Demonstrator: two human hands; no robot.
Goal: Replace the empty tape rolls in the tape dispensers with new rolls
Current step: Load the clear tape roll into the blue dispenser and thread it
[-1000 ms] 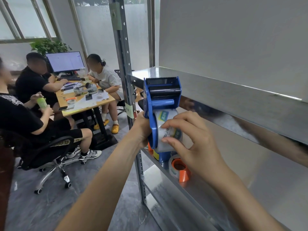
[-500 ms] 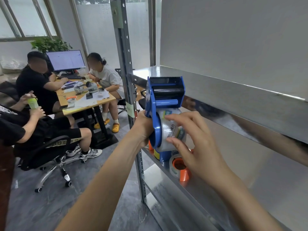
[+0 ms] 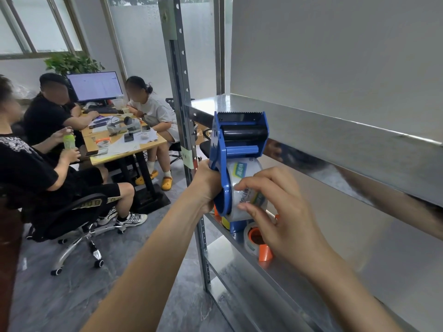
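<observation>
Entry, as I see it from the head camera. Between my hands: tape dispenser (image 3: 239, 144), upright, with the tape roll (image 3: 242, 185) seated in it. My left hand (image 3: 206, 185) grips it from the left; my right hand (image 3: 282, 212) pinches the roll from the right. Just beneath my right hand, on the lower shelf (image 3: 282, 276): a second roll (image 3: 256, 238). Above and right of both hands: upper shelf (image 3: 335, 130). Just beyond my left hand: rack post (image 3: 182, 92). Well left of it: desk (image 3: 124, 144), with a monitor (image 3: 96, 86) at its far end and seated people (image 3: 48, 164) around it.
</observation>
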